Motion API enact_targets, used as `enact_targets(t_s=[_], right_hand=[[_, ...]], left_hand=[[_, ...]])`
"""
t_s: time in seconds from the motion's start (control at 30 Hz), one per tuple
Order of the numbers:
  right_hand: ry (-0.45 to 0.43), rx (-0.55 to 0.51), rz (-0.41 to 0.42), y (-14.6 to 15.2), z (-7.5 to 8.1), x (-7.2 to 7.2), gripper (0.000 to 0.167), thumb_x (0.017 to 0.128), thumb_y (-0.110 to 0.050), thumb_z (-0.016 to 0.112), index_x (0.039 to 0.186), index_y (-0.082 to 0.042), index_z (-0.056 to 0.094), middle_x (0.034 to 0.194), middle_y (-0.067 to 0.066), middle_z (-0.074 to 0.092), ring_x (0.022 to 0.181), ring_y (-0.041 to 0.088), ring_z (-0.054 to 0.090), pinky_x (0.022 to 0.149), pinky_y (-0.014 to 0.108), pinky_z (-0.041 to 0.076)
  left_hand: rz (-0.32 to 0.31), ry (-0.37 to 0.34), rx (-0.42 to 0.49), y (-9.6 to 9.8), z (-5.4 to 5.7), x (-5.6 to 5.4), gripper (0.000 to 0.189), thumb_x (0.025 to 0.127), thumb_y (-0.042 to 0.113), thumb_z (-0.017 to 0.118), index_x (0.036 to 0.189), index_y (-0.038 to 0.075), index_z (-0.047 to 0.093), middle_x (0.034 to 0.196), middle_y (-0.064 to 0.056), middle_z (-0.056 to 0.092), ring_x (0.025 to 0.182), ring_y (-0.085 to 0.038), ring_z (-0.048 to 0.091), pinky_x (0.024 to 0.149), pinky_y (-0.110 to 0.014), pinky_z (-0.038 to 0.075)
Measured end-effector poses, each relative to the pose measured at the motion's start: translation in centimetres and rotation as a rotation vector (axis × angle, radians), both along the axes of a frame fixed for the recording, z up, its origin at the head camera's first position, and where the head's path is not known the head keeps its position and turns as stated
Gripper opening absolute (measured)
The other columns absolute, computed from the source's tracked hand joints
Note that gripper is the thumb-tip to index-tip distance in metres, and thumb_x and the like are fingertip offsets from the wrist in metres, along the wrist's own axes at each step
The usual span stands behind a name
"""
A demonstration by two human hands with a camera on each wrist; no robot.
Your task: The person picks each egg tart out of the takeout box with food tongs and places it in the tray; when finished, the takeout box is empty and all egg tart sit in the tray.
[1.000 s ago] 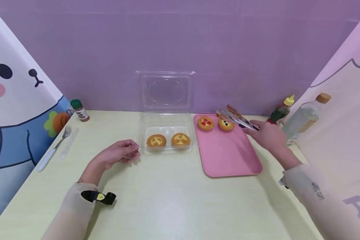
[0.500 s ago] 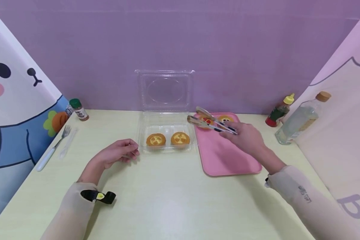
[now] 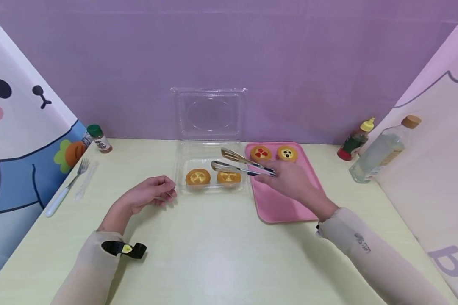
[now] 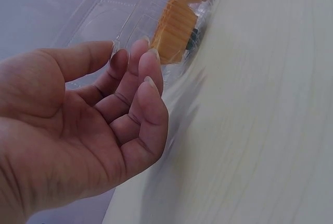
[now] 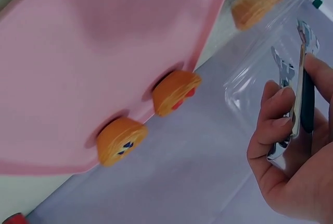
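My right hand (image 3: pixel 287 180) holds a pair of metal tongs (image 5: pixel 297 96) with dark grips. The tongs' spread tips lie over the right-hand tart (image 3: pixel 229 177) in the clear plastic container (image 3: pixel 184 154). A second tart (image 3: pixel 198 177) with a yellow cross-like top sits on the container's left side. Its lid (image 3: pixel 209 114) stands raised at the back. My left hand (image 4: pixel 99 114) has thumb and forefinger together at the container's front left corner, pinching its rim. On the pink tray (image 3: pixel 286 207) are a tart with red pieces (image 3: pixel 261 153) and a tart with dark dots (image 3: pixel 287 153).
A green-capped spice jar (image 3: pixel 99 139), a fork (image 3: pixel 68 186) and a clear wrapped utensil (image 3: pixel 85 182) lie at the left. A yellow-topped sauce bottle (image 3: pixel 353 140) and a corked glass bottle (image 3: pixel 381 150) stand at the right. A purple backdrop (image 3: pixel 213 51) closes off the back.
My right hand has carried the tongs leftward from over the dotted tart, across the tray, to the container. Both tray tarts now show fully. The left hand has stayed at the container's corner.
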State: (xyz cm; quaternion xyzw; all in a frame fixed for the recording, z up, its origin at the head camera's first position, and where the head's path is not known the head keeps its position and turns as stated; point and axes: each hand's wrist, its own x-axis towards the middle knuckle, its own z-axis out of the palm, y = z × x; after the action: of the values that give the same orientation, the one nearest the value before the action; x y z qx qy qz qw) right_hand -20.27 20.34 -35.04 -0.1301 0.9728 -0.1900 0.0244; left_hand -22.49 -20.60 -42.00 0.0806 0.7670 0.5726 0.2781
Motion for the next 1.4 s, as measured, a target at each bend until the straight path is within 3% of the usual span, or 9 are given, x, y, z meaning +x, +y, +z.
enact_targets(t_s=[0.2, 0.43, 0.5, 0.63, 0.9, 1.17, 1.27, 1.4], right_hand=[[0.01, 0.015, 0.061, -1.4, -0.3, -0.3, 0.054, 0.091, -0.05, 0.07, 0.138, -0.026, 0.061, 0.093, -0.003, 0.072, 0.062, 0.014, 0.052, 0.057, 0.03, 0.041], [-0.053, 0.0, 0.08, -2.8, -0.6, -0.8, 0.057, 0.09, -0.05, 0.07, 0.14, -0.024, 0.059, 0.122, 0.001, 0.072, 0.059, 0.013, 0.049, 0.052, 0.029, 0.039], [-0.063, 0.009, 0.08, -3.1, -0.6, -0.9, 0.058, 0.09, -0.05, 0.07, 0.14, -0.024, 0.06, 0.119, 0.002, 0.073, 0.057, 0.013, 0.047, 0.051, 0.029, 0.038], [-0.077, 0.02, 0.074, -3.6, -0.5, -1.0, 0.058, 0.09, -0.05, 0.071, 0.14, -0.025, 0.059, 0.099, 0.001, 0.075, 0.053, 0.012, 0.037, 0.048, 0.028, 0.034], [-0.077, 0.029, 0.096, -4.1, -0.7, -1.3, 0.057, 0.09, -0.049, 0.07, 0.14, -0.024, 0.059, 0.065, -0.003, 0.062, 0.048, 0.01, 0.029, 0.047, 0.026, 0.03], [-0.088, 0.059, 0.117, -4.6, -0.7, -1.4, 0.057, 0.092, -0.051, 0.068, 0.141, -0.024, 0.058, 0.056, -0.001, 0.056, 0.048, 0.01, 0.026, 0.045, 0.026, 0.027], [-0.096, 0.076, 0.109, -4.8, -0.6, -1.4, 0.057, 0.092, -0.051, 0.067, 0.141, -0.024, 0.058, 0.067, 0.003, 0.066, 0.049, 0.011, 0.029, 0.045, 0.026, 0.027], [-0.105, 0.102, 0.099, -5.1, -0.7, -1.6, 0.057, 0.093, -0.052, 0.066, 0.141, -0.025, 0.058, 0.114, 0.008, 0.075, 0.052, 0.012, 0.038, 0.046, 0.026, 0.031]], left_hand=[[-0.001, 0.001, -0.002, -0.1, 0.0, 0.0, 0.035, 0.105, 0.03, 0.052, 0.119, -0.003, 0.051, 0.1, 0.0, 0.064, 0.087, -0.014, 0.063, 0.074, -0.028, 0.054], [0.002, 0.002, -0.016, -0.1, 0.1, 0.1, 0.037, 0.106, 0.03, 0.051, 0.12, -0.004, 0.05, 0.1, 0.0, 0.064, 0.087, -0.014, 0.063, 0.074, -0.028, 0.054], [0.002, 0.002, -0.018, -0.2, 0.2, 0.0, 0.037, 0.106, 0.03, 0.051, 0.121, -0.004, 0.05, 0.1, 0.0, 0.065, 0.087, -0.014, 0.063, 0.075, -0.029, 0.054], [-0.003, 0.004, -0.017, -0.2, 0.2, 0.0, 0.035, 0.106, 0.03, 0.051, 0.119, -0.002, 0.051, 0.1, 0.0, 0.064, 0.088, -0.014, 0.063, 0.075, -0.029, 0.054], [-0.007, 0.001, -0.015, -0.2, 0.2, 0.2, 0.034, 0.106, 0.03, 0.05, 0.119, -0.002, 0.051, 0.1, -0.001, 0.064, 0.089, -0.015, 0.063, 0.076, -0.03, 0.054], [-0.019, 0.01, -0.007, -0.2, 0.1, 0.3, 0.031, 0.106, 0.029, 0.051, 0.115, 0.0, 0.052, 0.099, 0.0, 0.064, 0.088, -0.014, 0.063, 0.075, -0.029, 0.054], [-0.016, 0.009, -0.009, -0.1, 0.0, 0.2, 0.031, 0.106, 0.03, 0.051, 0.115, 0.001, 0.053, 0.1, -0.001, 0.064, 0.088, -0.014, 0.063, 0.075, -0.029, 0.054], [-0.005, 0.006, -0.014, 0.0, -0.1, -0.1, 0.029, 0.106, 0.031, 0.051, 0.114, 0.003, 0.053, 0.1, -0.001, 0.064, 0.088, -0.015, 0.063, 0.076, -0.03, 0.054]])
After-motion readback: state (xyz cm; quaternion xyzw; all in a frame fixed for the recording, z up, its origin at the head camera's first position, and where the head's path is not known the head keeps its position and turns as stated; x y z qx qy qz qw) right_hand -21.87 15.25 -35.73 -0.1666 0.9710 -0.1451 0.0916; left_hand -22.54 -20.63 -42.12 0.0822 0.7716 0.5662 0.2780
